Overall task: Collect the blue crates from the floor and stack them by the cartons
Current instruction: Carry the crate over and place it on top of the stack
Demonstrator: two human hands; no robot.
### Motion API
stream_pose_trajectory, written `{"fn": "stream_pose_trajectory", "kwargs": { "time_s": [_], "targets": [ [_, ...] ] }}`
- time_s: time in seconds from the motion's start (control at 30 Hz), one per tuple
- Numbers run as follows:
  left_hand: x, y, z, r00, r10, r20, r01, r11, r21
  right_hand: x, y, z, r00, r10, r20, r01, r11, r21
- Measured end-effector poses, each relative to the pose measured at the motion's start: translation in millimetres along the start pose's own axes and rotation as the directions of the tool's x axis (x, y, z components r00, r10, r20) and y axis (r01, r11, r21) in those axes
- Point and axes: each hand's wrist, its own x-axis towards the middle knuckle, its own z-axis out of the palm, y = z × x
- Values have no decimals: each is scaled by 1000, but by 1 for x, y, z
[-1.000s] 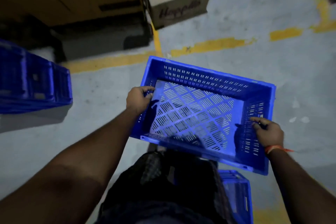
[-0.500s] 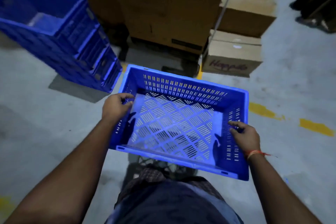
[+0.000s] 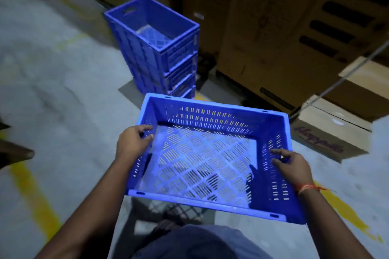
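Both hands (image 3: pixel 132 143) grip one crate (image 3: pixel 207 159); four stacked

We have one view only, worn on the head, looking forward and steeply down over our own forearms. It sits close above the slotted blue plastic crate (image 3: pixel 202 153), which fills the lower middle. Beyond the fingers (image 3: pixel 145 127) the wide lens takes in the grey concrete floor (image 3: pixel 52 90), the stack of blue plastic crates (image 3: pixel 155 48) and the tall brown cardboard cartons (image 3: pixel 273 27) further off.
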Motion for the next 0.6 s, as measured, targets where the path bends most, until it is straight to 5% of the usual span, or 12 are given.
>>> {"fn": "stream_pose_trajectory", "kwargs": {
  "time_s": [0.33, 0.6],
  "targets": [
    [94, -47, -121, 983, -83, -162, 93, 994, 56, 54, -167, 54, 988, -137, 74, 134, 990, 40],
    [210, -59, -186, 980, -124, -155, 138, 987, 84, 131, -284, 75, 975, -181, 130, 178, 983, 34]
  ]
}}
